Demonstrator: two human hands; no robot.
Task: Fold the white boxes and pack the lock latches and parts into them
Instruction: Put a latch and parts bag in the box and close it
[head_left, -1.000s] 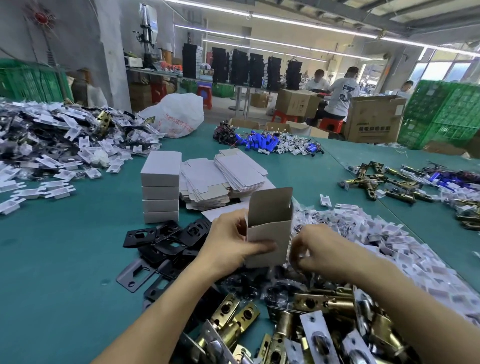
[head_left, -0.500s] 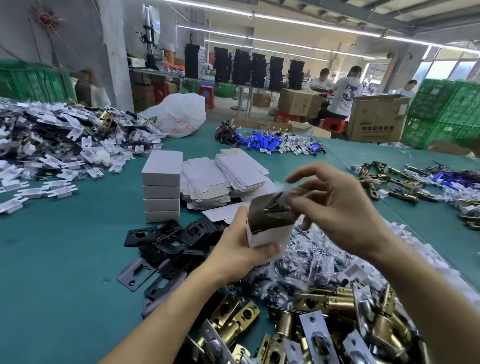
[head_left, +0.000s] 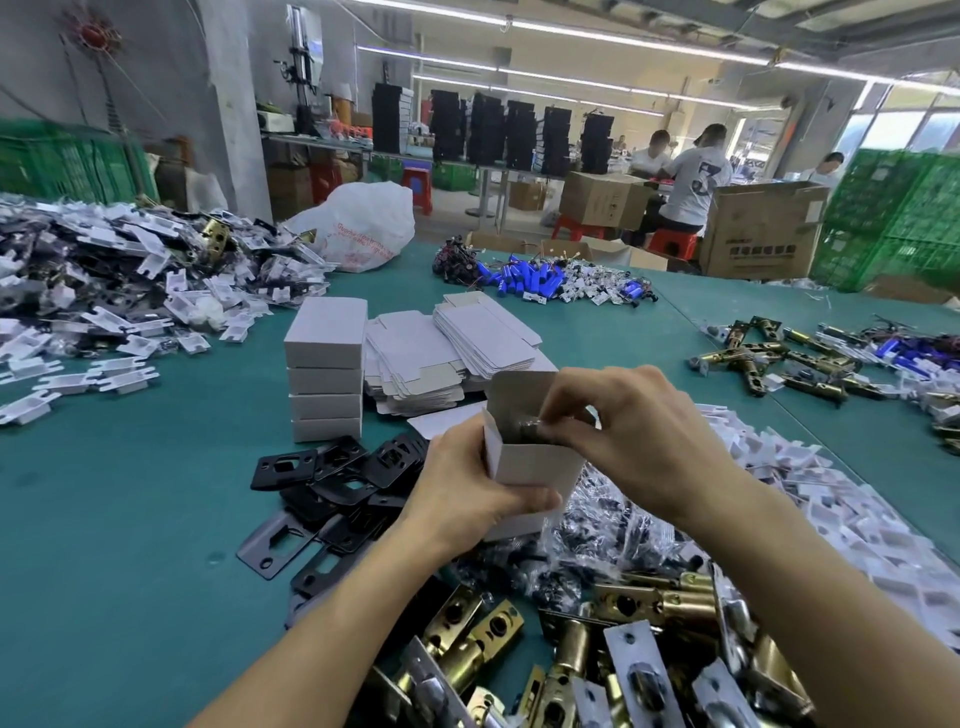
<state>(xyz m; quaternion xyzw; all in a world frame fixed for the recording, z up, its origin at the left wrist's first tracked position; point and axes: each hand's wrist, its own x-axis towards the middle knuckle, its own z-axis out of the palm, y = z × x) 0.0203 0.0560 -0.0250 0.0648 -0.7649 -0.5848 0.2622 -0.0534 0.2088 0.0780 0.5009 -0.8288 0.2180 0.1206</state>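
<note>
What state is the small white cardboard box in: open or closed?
Open: the small white cardboard box has its top flap raised, and the right hand holds a dark part at its mouth.

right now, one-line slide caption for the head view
Packing step: left hand holds an open white box while the right hand tucks a small dark part into it, above brass latches

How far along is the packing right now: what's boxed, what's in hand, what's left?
Done: four closed white boxes stand stacked. In hand: the left hand grips an open box upright while the right hand pinches a small dark part into its mouth. Left: flat box blanks, black plates, brass latches and bagged parts loose on the table.
</note>
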